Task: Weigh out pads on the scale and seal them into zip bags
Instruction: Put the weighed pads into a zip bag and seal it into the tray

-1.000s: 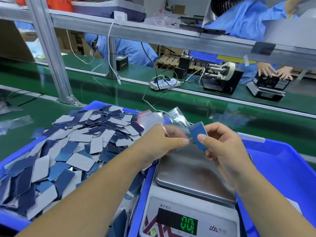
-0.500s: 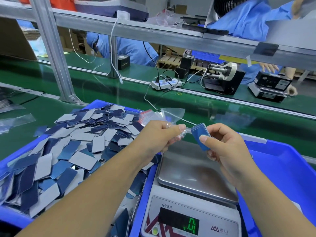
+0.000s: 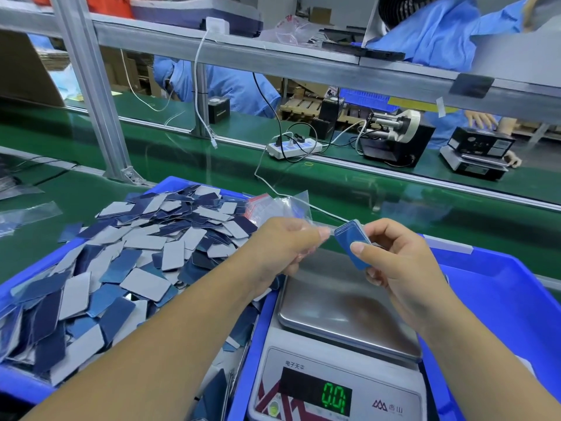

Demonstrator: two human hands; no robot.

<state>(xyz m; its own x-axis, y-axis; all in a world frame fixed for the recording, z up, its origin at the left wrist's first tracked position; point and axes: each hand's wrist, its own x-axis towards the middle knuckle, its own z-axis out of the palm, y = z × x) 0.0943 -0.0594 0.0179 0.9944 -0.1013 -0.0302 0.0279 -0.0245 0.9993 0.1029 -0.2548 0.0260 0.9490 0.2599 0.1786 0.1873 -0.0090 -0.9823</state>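
My right hand pinches a small stack of blue pads above the steel pan of the scale. My left hand grips a clear zip bag, whose mouth sits right beside the stack. The scale's green display reads 0.0 and its pan is bare. A heap of loose blue and grey pads fills the blue bin on the left.
The scale stands in a second blue bin on the right. A green conveyor belt runs behind, with a power strip, a tape dispenser and another scale. People in blue coats work beyond. An aluminium post rises at the left.
The zip bag has drooped and been gathered into my left hand. My hands have drawn closer, bringing the bag's mouth up to the pad stack.
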